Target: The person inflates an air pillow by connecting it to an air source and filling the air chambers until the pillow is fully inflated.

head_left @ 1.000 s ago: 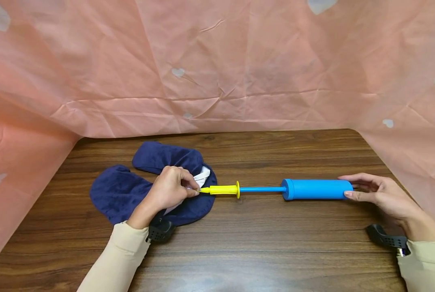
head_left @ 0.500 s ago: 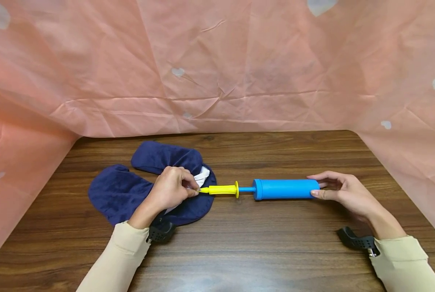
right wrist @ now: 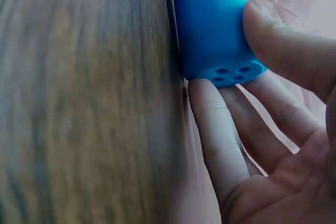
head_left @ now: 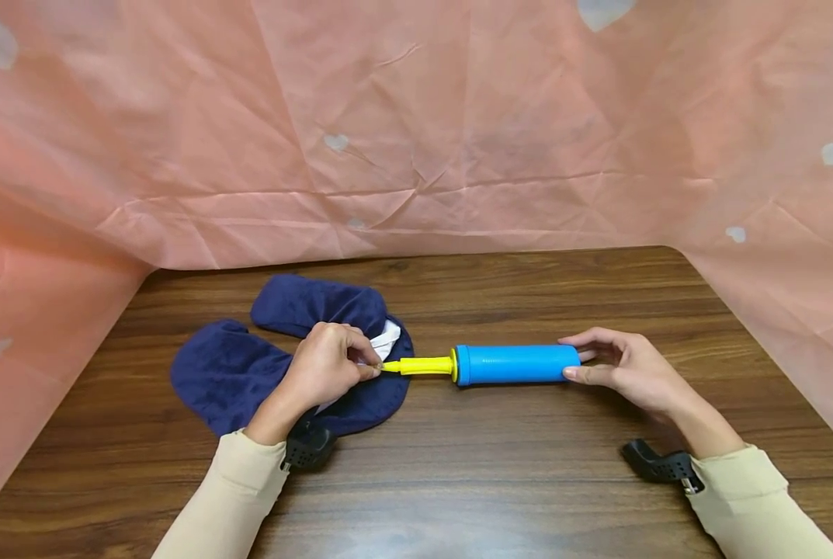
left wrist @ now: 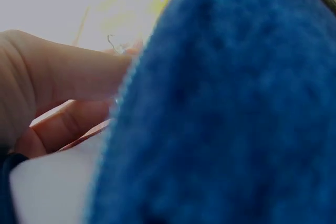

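1. My left hand (head_left: pixel 325 365) pinches the yellow nozzle tip (head_left: pixel 390 365) of the pump against the white valve flap (head_left: pixel 386 339) of the navy cushion (head_left: pixel 234 373).
2. My right hand (head_left: pixel 633 373) has thumb and fingers (right wrist: pixel 273 40) curled round the far end of the blue pump barrel (head_left: pixel 516 364), which shows small holes in its end cap.
3. The pump lies flat across the counter (head_left: pixel 500 481), its barrel pushed right up to the yellow collar (head_left: pixel 454 365).
4. The cushion lies limp on the counter, left of centre, partly under my left hand.
5. The left wrist view is mostly blurred blue fabric; I cannot make out the valve there.
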